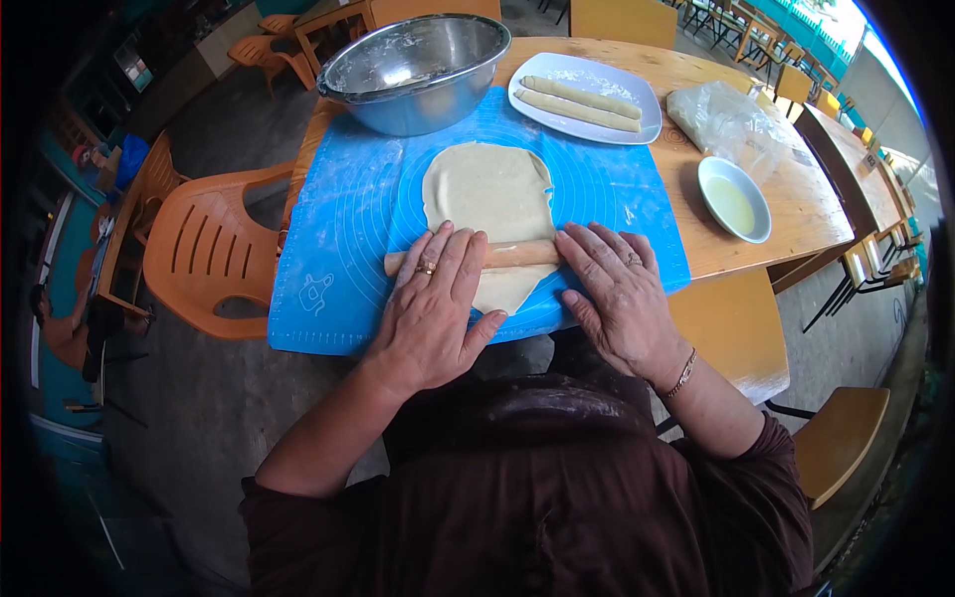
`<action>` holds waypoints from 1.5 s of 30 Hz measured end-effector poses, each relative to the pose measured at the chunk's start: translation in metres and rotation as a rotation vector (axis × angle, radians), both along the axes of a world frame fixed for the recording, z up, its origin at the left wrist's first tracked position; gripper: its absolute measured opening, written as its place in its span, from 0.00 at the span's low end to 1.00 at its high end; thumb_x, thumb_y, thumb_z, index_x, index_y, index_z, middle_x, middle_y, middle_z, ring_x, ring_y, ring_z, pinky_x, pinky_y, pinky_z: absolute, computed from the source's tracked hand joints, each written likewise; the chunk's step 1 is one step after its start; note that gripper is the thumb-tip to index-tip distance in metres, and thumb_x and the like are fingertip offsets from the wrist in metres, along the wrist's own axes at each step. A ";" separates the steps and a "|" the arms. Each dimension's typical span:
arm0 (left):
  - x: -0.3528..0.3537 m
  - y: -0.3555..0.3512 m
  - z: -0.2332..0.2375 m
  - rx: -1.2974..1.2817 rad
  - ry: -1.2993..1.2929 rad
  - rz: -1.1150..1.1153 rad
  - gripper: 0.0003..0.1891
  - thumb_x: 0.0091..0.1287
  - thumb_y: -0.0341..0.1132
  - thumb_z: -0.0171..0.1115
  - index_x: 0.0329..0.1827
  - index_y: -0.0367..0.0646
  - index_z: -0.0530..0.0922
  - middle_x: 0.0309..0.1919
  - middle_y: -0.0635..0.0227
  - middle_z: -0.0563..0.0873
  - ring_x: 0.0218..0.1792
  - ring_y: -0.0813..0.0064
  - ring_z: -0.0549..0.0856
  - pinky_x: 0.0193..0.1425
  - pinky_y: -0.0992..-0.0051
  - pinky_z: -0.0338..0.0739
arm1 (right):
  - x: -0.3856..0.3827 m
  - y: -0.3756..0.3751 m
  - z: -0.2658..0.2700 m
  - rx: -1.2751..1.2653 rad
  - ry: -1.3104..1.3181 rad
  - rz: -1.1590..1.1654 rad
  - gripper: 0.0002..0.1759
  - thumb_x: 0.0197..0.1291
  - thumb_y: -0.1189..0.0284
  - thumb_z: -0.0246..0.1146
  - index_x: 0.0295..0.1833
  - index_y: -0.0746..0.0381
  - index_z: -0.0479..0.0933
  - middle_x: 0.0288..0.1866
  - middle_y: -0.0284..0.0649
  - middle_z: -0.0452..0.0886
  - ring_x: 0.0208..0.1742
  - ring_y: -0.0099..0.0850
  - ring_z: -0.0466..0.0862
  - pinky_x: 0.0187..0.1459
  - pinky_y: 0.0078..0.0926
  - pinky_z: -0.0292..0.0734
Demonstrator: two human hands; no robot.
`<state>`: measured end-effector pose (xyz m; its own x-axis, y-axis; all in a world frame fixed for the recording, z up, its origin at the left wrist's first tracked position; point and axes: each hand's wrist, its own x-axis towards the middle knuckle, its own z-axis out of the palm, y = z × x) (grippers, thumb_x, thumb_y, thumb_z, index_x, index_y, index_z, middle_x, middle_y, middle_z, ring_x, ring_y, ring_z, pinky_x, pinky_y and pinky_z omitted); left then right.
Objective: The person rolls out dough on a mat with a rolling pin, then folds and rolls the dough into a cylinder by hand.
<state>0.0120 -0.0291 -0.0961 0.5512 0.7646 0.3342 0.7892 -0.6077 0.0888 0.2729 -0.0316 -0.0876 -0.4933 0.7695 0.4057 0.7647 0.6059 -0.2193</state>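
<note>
A flat sheet of pale dough [487, 189] lies on a blue silicone mat [343, 249], with a wooden rolling pin [519, 255] across its near part. My left hand [428, 303] rests over the pin's left end, fingers extended and lying on it. On the pin's right end are the fingertips of my right hand [619, 298], its fingers stretched out and its thumb apart. Neither hand wraps round the pin. The dough's near end narrows to a tip between my hands, and its right edge is ragged.
A large steel bowl [423, 104] stands at the mat's back left. Behind the mat, a white plate [587, 72] holds two dough strips. Further right are a plastic bag [726, 119] and a bowl [734, 199] of pale yellow liquid. An orange chair [214, 254] stands left; a person sits far left.
</note>
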 end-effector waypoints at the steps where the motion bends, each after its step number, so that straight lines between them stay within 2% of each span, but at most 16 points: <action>1: 0.000 -0.004 -0.001 0.008 -0.005 -0.010 0.40 0.76 0.56 0.53 0.76 0.25 0.64 0.73 0.39 0.70 0.78 0.43 0.65 0.85 0.51 0.51 | 0.001 -0.003 -0.002 0.024 -0.024 -0.002 0.32 0.70 0.64 0.62 0.77 0.61 0.68 0.77 0.49 0.72 0.75 0.49 0.72 0.75 0.51 0.61; 7: 0.000 -0.027 -0.007 0.028 -0.017 -0.032 0.40 0.73 0.50 0.55 0.79 0.26 0.61 0.76 0.42 0.68 0.79 0.44 0.64 0.85 0.50 0.49 | 0.009 -0.019 -0.012 0.091 -0.060 0.013 0.33 0.69 0.67 0.63 0.78 0.60 0.67 0.79 0.47 0.70 0.75 0.48 0.72 0.74 0.50 0.62; 9: 0.001 -0.031 -0.010 0.022 -0.078 -0.051 0.40 0.69 0.44 0.58 0.79 0.25 0.60 0.76 0.39 0.66 0.78 0.40 0.64 0.84 0.46 0.50 | 0.014 -0.017 -0.014 0.100 -0.072 0.016 0.33 0.69 0.67 0.63 0.78 0.60 0.67 0.79 0.47 0.69 0.76 0.48 0.71 0.74 0.50 0.62; 12: -0.004 -0.024 -0.008 -0.007 -0.128 -0.078 0.38 0.70 0.42 0.57 0.78 0.26 0.61 0.76 0.38 0.66 0.79 0.41 0.64 0.84 0.46 0.50 | 0.021 0.000 -0.006 0.092 -0.033 0.085 0.34 0.69 0.68 0.64 0.79 0.60 0.66 0.79 0.46 0.70 0.78 0.46 0.71 0.74 0.50 0.63; 14: -0.004 -0.008 -0.002 -0.075 -0.175 -0.100 0.37 0.70 0.41 0.57 0.78 0.26 0.61 0.76 0.38 0.65 0.79 0.41 0.64 0.84 0.47 0.49 | 0.014 0.018 0.015 -0.217 0.013 0.004 0.33 0.75 0.62 0.59 0.80 0.61 0.65 0.82 0.51 0.66 0.82 0.52 0.63 0.78 0.54 0.59; 15: -0.001 0.009 0.003 -0.045 -0.172 -0.018 0.36 0.73 0.43 0.53 0.78 0.26 0.60 0.77 0.38 0.64 0.80 0.41 0.59 0.85 0.47 0.47 | 0.008 0.031 0.013 -0.223 0.014 0.008 0.33 0.75 0.62 0.59 0.80 0.61 0.65 0.82 0.51 0.66 0.82 0.52 0.63 0.78 0.54 0.59; 17: 0.005 0.040 0.013 0.022 -0.166 0.149 0.35 0.80 0.46 0.46 0.80 0.26 0.58 0.80 0.39 0.60 0.84 0.40 0.49 0.86 0.47 0.41 | -0.008 0.061 0.000 0.077 -0.051 -0.157 0.37 0.80 0.49 0.47 0.82 0.62 0.61 0.85 0.57 0.57 0.85 0.60 0.53 0.81 0.59 0.49; 18: 0.009 0.051 0.013 0.025 -0.166 0.150 0.35 0.80 0.46 0.46 0.80 0.26 0.58 0.80 0.39 0.60 0.84 0.40 0.49 0.86 0.47 0.41 | -0.014 0.073 -0.002 0.081 -0.050 -0.156 0.37 0.80 0.49 0.47 0.82 0.62 0.61 0.85 0.57 0.57 0.85 0.60 0.53 0.81 0.59 0.49; 20: 0.018 0.068 0.009 -0.151 -0.035 0.321 0.41 0.82 0.59 0.35 0.81 0.27 0.57 0.82 0.37 0.54 0.85 0.40 0.41 0.86 0.44 0.34 | -0.019 0.088 -0.004 -0.060 -0.136 -0.259 0.44 0.79 0.39 0.34 0.85 0.61 0.55 0.86 0.62 0.50 0.87 0.63 0.42 0.83 0.62 0.40; 21: 0.019 0.066 0.011 -0.155 -0.035 0.316 0.41 0.82 0.59 0.35 0.81 0.27 0.57 0.82 0.37 0.54 0.85 0.40 0.41 0.86 0.44 0.34 | -0.020 0.088 -0.003 -0.064 -0.138 -0.263 0.44 0.79 0.39 0.34 0.85 0.61 0.55 0.86 0.62 0.50 0.87 0.63 0.42 0.83 0.62 0.40; 23: 0.017 0.055 0.014 -0.222 -0.007 0.266 0.43 0.82 0.62 0.31 0.83 0.28 0.54 0.84 0.39 0.48 0.85 0.42 0.36 0.84 0.40 0.30 | -0.019 0.085 0.000 -0.216 -0.172 -0.267 0.47 0.78 0.37 0.32 0.86 0.62 0.51 0.86 0.63 0.48 0.87 0.61 0.41 0.83 0.62 0.40; 27: 0.013 0.033 0.019 -0.274 0.017 0.198 0.43 0.82 0.62 0.33 0.82 0.27 0.56 0.83 0.37 0.51 0.86 0.42 0.39 0.83 0.35 0.29 | -0.013 0.058 0.005 -0.219 -0.167 -0.218 0.48 0.78 0.37 0.32 0.84 0.67 0.54 0.85 0.65 0.50 0.87 0.60 0.43 0.83 0.62 0.41; 30: 0.014 0.023 0.017 -0.232 0.037 0.179 0.42 0.82 0.60 0.33 0.81 0.26 0.58 0.83 0.37 0.53 0.85 0.40 0.42 0.82 0.34 0.29 | -0.008 0.045 0.006 -0.266 -0.201 -0.167 0.48 0.79 0.38 0.34 0.82 0.70 0.57 0.84 0.65 0.53 0.87 0.60 0.47 0.82 0.61 0.43; 32: 0.014 0.015 0.015 -0.171 0.022 0.156 0.41 0.82 0.59 0.36 0.80 0.25 0.59 0.82 0.36 0.55 0.85 0.38 0.44 0.81 0.32 0.30 | -0.005 0.037 0.003 -0.195 -0.184 -0.130 0.46 0.79 0.41 0.37 0.80 0.72 0.60 0.83 0.66 0.56 0.86 0.60 0.50 0.82 0.60 0.45; 42: 0.014 -0.008 0.010 0.034 0.045 0.098 0.40 0.78 0.56 0.48 0.78 0.26 0.63 0.81 0.39 0.58 0.84 0.39 0.48 0.80 0.28 0.33 | -0.002 0.011 0.002 -0.039 -0.165 -0.101 0.44 0.77 0.44 0.47 0.80 0.72 0.60 0.82 0.66 0.58 0.85 0.62 0.51 0.81 0.63 0.45; 45: 0.013 -0.017 0.008 0.059 0.051 0.082 0.38 0.76 0.54 0.52 0.77 0.27 0.65 0.81 0.41 0.59 0.84 0.40 0.49 0.80 0.28 0.34 | -0.001 0.001 -0.001 0.000 -0.207 -0.083 0.46 0.74 0.46 0.53 0.81 0.71 0.56 0.82 0.66 0.57 0.85 0.64 0.52 0.81 0.65 0.44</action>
<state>0.0254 -0.0459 -0.0877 0.5049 0.7879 0.3525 0.8392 -0.5437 0.0132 0.2723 -0.0307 -0.0882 -0.5011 0.8109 0.3024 0.8407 0.5390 -0.0522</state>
